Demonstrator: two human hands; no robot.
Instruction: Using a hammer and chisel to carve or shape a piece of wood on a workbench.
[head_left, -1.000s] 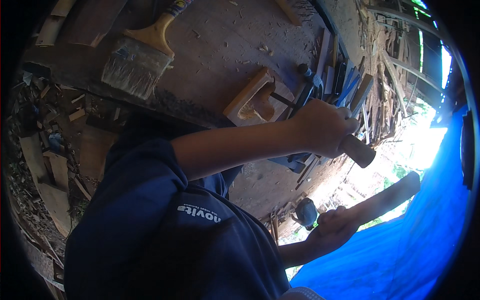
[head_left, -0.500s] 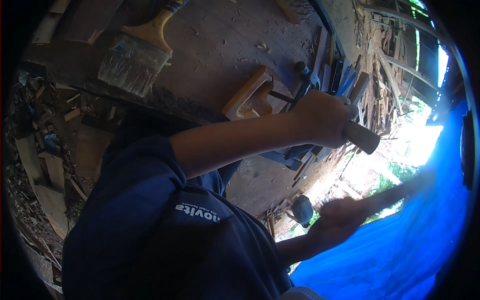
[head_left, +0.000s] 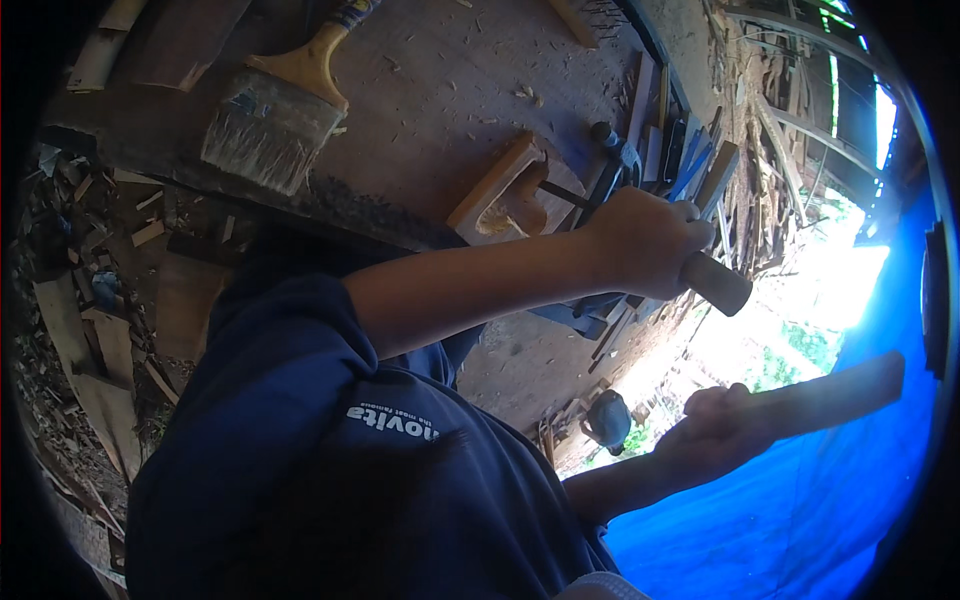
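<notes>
My left hand (head_left: 645,240) is closed round the wooden handle (head_left: 718,283) of a chisel. Its thin dark shaft points at the hollow of a carved wooden piece (head_left: 500,205) on the workbench; whether the tip touches the wood I cannot tell. Off to the lower right, my right hand (head_left: 725,430) grips a thick wooden stick (head_left: 835,397), held up and apart from the chisel handle. Just beyond my left hand lies a hammer (head_left: 618,150).
A wide paintbrush (head_left: 275,130) lies on the workbench (head_left: 430,110) among wood shavings. Tools and wood strips (head_left: 690,150) crowd the bench's far right. Scrap wood (head_left: 95,370) covers the ground at left; a blue tarp (head_left: 760,510) hangs at right.
My right hand has moved right and slightly up, and the stick it holds has swung to a flatter angle. My left hand and the chisel stay almost where they were.
</notes>
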